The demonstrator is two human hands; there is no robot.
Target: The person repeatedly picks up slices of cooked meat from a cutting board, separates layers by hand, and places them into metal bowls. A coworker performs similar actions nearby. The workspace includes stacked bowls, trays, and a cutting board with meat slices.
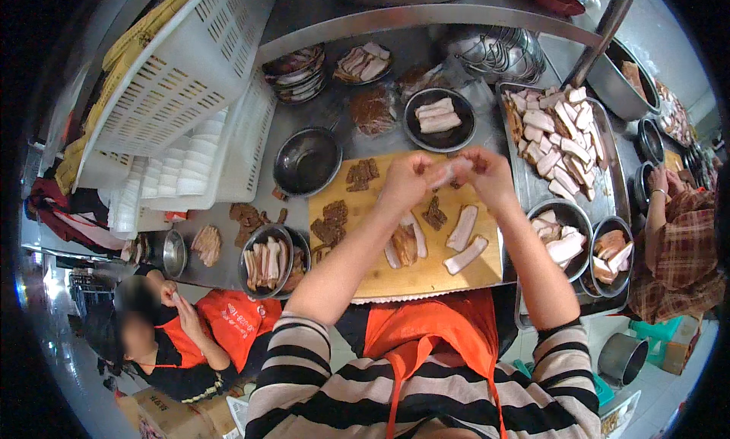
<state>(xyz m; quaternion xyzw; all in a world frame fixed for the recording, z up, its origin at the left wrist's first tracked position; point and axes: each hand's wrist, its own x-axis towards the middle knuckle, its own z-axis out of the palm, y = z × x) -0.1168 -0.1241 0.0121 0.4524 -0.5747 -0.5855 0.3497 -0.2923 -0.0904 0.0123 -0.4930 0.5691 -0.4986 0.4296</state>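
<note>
Both hands meet over the far part of a wooden cutting board (370, 279). My left hand (412, 179) and my right hand (483, 168) pinch a pale, thin piece (447, 173), likely a meat slice, between them. Just beyond is a dark metal bowl (412, 132) with pale meat slices (438, 116). On the board, dark brown pressed pieces (329, 223) lie at the left, and another dark clump (435, 213) is under the hands. Sliced fatty meat (406, 245) lies near my left forearm, with two separate pork slices (465, 228) to its right.
An empty dark bowl (308, 162) stands left of the board. A metal tray (619, 179) of cut pork is at the right, with filled bowls (587, 256) nearer. White plastic crates (171, 91) rise at the left. Co-workers are at both sides; one's hands (667, 182) show at far right.
</note>
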